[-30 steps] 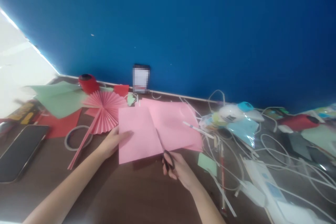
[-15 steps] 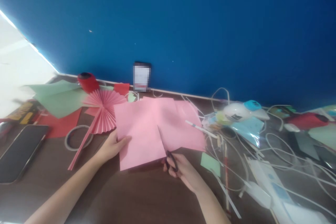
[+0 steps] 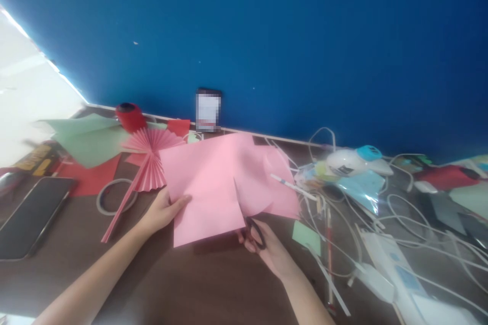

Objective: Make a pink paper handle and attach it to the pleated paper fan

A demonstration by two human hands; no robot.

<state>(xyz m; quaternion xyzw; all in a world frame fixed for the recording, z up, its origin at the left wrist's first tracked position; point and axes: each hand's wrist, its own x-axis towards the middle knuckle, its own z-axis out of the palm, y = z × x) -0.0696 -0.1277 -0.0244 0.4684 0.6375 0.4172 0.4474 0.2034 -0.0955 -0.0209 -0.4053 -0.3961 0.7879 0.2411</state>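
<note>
A sheet of pink paper [image 3: 206, 193] is held up over the table, with a slit running into it from the near edge. My left hand [image 3: 163, 210] grips its left side, thumb on top and fingers beneath. At the slit, my right hand [image 3: 263, 244] is closed around the dark handles of scissors [image 3: 256, 232]; the blades are mostly hidden by the paper. More pink paper [image 3: 282, 208] lies behind and to the right. Left of the sheet rests a pleated pink paper fan [image 3: 152, 160] with a long pink stick.
A phone [image 3: 34, 218], a tape roll [image 3: 110, 198] and red paper [image 3: 89, 175] lie to the left. Tangled white cables [image 3: 343, 244], a power strip [image 3: 396, 264], and a small green paper piece [image 3: 306, 237] are on the right. A blue wall [image 3: 244, 35] rises behind.
The sheet's upper left corner has shifted slightly left and its back edge has risen. My right hand with the scissors has moved a little to the right.
</note>
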